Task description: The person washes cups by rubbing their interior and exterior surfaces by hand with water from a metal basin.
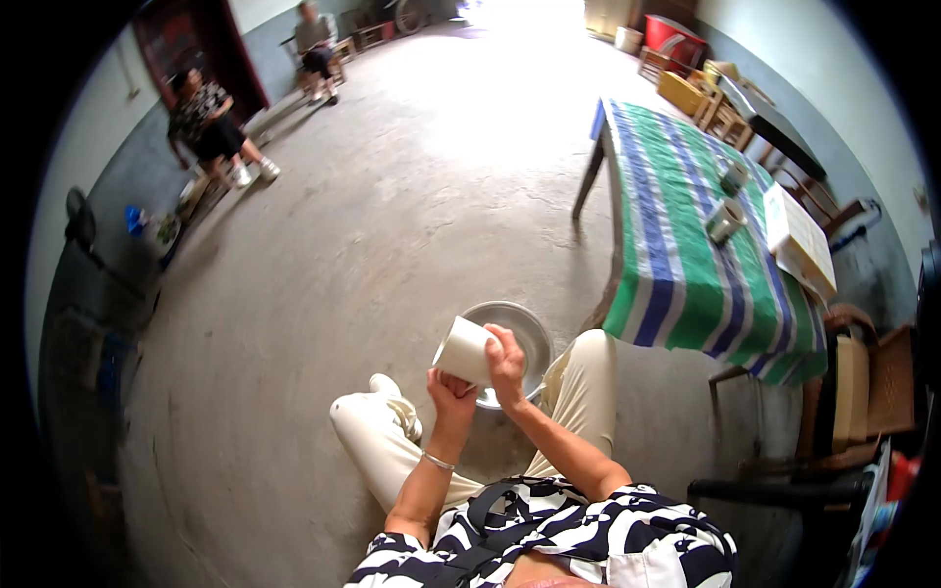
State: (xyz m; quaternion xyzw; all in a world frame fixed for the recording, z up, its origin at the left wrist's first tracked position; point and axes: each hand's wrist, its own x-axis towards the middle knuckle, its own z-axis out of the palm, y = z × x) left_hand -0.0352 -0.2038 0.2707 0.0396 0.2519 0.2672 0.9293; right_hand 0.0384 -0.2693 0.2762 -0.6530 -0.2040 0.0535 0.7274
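Between both hands, above the floor, is a tilted white cylindrical cup [465, 350]. My right hand [506, 367] wraps around its right side. My left hand [451, 390] is closed against its lower side, with the fingers partly hidden. Below and behind the cup, a round metal basin [532, 338] rests on the floor between my knees. The cup and my hands cover part of the basin, and I cannot make out what is inside it.
To the right stands a table under a striped cloth [659, 294], with two cups [725, 221] and a white box [796, 240] on it. A wooden chair [887, 382] is near it. Two people [211, 122] sit along the left wall. A red tub [672, 41] is at the back right.
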